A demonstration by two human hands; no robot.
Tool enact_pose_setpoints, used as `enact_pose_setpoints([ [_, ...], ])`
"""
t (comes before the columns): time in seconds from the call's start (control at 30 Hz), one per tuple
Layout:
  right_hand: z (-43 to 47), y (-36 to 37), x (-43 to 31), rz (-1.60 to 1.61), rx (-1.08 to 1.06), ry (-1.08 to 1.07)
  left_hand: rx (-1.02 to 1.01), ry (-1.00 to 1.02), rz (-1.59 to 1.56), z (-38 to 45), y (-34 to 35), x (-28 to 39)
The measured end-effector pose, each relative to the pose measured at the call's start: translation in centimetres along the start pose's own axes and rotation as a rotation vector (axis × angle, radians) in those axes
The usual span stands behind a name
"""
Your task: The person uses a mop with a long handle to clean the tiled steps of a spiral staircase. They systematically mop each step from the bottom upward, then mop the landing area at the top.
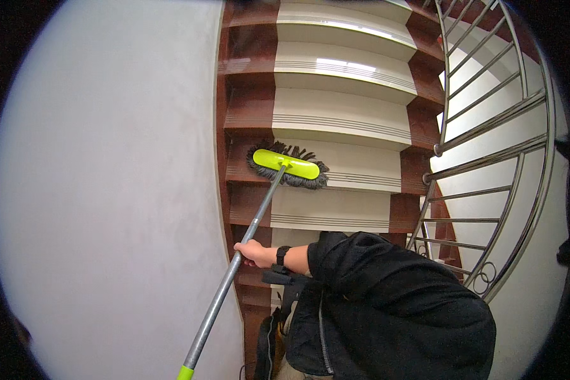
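My right hand (252, 252) is wrapped around the grey metal pole (221, 289) of a flat dust mop, and a black watch or band circles the wrist. At the pole's far end, the mop head has a lime-green plate (306, 168) with dark grey fringe (292, 180) around it. The head rests on a stair tread, spanning the dark red border and the cream middle. Toward the bottom the pole slants left and ends in a lime-green section (185, 373) cut off by the picture's edge. My left hand is out of view.
Stairs with cream treads (342, 107) and dark red stone borders (250, 107) rise ahead, grooved along their front edges. A pale wall (109, 190) bounds the left side. Along the right runs a stainless-steel railing (487, 168). My black-sleeved arm (389, 289) covers the lower steps.
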State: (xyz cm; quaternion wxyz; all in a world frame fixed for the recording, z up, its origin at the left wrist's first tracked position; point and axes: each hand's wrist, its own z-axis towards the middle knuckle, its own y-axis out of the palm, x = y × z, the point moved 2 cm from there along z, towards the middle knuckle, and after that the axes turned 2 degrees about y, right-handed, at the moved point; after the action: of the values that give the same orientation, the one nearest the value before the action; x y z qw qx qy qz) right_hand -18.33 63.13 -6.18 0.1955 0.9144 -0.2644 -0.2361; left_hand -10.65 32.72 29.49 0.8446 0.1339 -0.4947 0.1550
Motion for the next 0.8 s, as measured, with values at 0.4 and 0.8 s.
enact_pose_setpoints([
  [0.4, -9.8, -22.2, 3.6, 0.421, 0.335, -0.122, -0.341, -0.653, -0.387, -3.6, 19.7, -5.5],
  [0.8, -13.1, -38.0, 5.9, 0.736, 0.668, -0.188, -0.767, -0.919, -0.409, -14.1, 33.6, -8.1],
])
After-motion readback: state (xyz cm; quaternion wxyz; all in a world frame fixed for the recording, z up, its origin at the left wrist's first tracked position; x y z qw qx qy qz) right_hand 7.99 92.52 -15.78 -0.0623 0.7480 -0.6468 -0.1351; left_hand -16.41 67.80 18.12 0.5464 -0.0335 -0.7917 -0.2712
